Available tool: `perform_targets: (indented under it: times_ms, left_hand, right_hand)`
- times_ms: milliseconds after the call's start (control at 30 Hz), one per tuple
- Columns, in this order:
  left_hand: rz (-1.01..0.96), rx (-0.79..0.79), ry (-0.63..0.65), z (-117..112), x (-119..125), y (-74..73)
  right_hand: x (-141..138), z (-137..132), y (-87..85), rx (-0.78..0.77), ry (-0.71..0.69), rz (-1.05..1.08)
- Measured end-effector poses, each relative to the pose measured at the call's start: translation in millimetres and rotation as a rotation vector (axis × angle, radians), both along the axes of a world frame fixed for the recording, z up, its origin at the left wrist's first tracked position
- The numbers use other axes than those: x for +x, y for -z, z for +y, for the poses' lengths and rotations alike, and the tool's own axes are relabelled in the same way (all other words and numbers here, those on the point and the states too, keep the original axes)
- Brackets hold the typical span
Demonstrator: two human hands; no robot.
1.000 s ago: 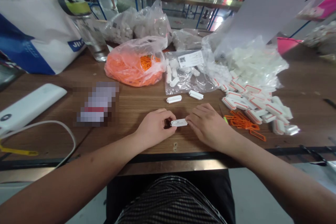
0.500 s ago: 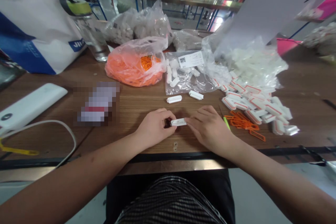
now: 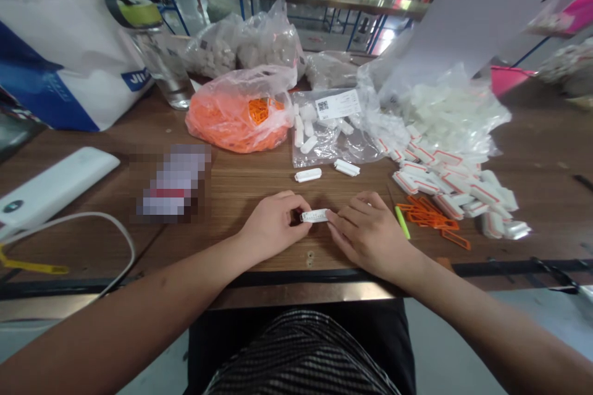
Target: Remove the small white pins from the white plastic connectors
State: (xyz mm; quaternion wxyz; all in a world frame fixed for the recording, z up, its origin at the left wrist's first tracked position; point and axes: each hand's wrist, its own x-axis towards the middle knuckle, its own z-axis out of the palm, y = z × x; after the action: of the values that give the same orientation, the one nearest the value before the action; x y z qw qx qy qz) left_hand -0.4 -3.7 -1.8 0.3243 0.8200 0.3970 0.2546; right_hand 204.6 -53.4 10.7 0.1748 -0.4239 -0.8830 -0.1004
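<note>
On the tabletop [image 3: 231, 200], near its front edge | left hand [image 3: 273, 226] pinches white tag [image 3: 315, 216] | right hand [image 3: 368, 237] narrowly holds its other end | orange clips [image 3: 428, 217] lie right

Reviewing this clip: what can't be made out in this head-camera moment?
In the head view:
The white plastic tag's left end: hidden by the left hand's fingers.
The tag's print: too small to read.
The packet left of the hands: pixelated, so its kind is unclear.
The label on the clear bag: too small to read.
</note>
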Motion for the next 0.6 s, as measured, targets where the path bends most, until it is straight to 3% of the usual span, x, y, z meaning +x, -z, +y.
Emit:
perform_targets:
  times_ms: [100,333,467,600]
  left_hand:
    - [0.009,0.002,0.007,0.6,-0.4,-0.1]
    - [0.023,0.032,0.024,3.0,-2.2,2.2]
    - [0.024,0.017,0.017,3.7,-2.8,3.6]
    - [0.032,0.003,0.011,3.4,-2.9,3.4]
  right_hand:
    - [-1.2,0.1,0.9,-0.039,0.066,0.075]
    - [-0.6,2.3,3.0,-0.117,0.052,0.119]
    - [43.5,3.6,-10.1,-0.104,0.148,0.163]
    - [97.4,3.2,-17.5,-0.127,0.151,-0.259]
